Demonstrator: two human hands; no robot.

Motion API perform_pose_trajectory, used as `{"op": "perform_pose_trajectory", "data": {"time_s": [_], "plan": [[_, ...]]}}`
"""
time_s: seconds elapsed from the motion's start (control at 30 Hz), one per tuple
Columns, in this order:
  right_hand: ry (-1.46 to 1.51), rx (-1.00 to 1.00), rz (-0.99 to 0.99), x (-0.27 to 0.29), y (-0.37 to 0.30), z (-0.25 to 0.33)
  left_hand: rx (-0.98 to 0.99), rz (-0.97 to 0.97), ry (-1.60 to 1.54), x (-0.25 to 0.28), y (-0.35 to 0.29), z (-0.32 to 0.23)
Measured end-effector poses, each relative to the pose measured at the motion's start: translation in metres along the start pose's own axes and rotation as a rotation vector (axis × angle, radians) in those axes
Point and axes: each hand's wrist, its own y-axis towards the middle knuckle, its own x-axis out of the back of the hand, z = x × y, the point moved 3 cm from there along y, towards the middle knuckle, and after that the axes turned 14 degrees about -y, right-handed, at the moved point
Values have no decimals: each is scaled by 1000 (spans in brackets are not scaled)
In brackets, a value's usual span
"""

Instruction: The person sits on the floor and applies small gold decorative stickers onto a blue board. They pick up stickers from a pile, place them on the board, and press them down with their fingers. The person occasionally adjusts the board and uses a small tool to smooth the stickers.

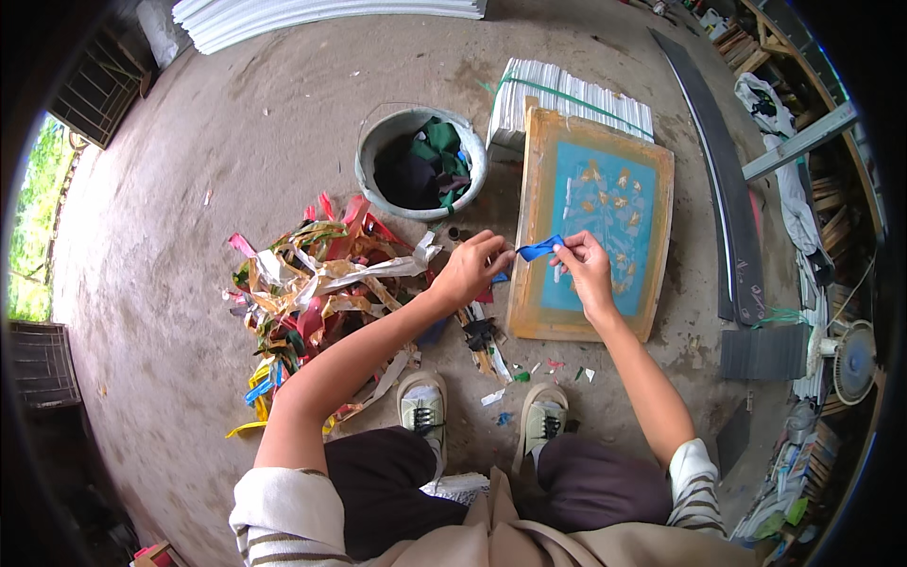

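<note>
My right hand (586,267) pinches a short blue strip (540,249) between thumb and fingers. My left hand (470,271) is closed at the strip's other end, its fingertips seeming to grip it; the exact contact is small. Both hands are raised over the left edge of a wooden-framed screen (517,298) with a blue middle and yellowish blotches. Left of my left hand, a tangled heap of coloured strips (321,283) lies on the floor. Beyond it stands a grey bucket (365,175) holding dark and green scraps (440,142).
A bound stack of white sheets (576,99) supports the frame's far end. Small scraps (493,397) are scattered by my shoes (422,406). Long dark boards (709,170) and a fan (855,364) are at the right. White corrugated sheets (321,11) lie at the far side.
</note>
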Motion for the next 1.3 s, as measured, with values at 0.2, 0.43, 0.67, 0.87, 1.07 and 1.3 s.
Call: {"op": "perform_pose_trajectory", "data": {"time_s": [0.2, 0.43, 0.67, 0.87, 1.07, 1.3], "plan": [[-69, 193, -28, -10, -6, 6, -120, -116, 87, -11, -11, 22], [-82, 100, 66, -18, -12, -4, 175, 84, -379, -19, -6, 10], [221, -48, 111, -15, -10, -11, 234, 22, -332, -21, -8, 8], [-91, 75, 138, -7, -10, -13, -33, -183, -77, -8, -8, -2], [-344, 156, 61, -4, -17, -2, 181, -14, -136, -13, 0, -1], [-391, 231, 9, 1, -19, -1, 289, 69, -312, -21, 4, -5]]}}
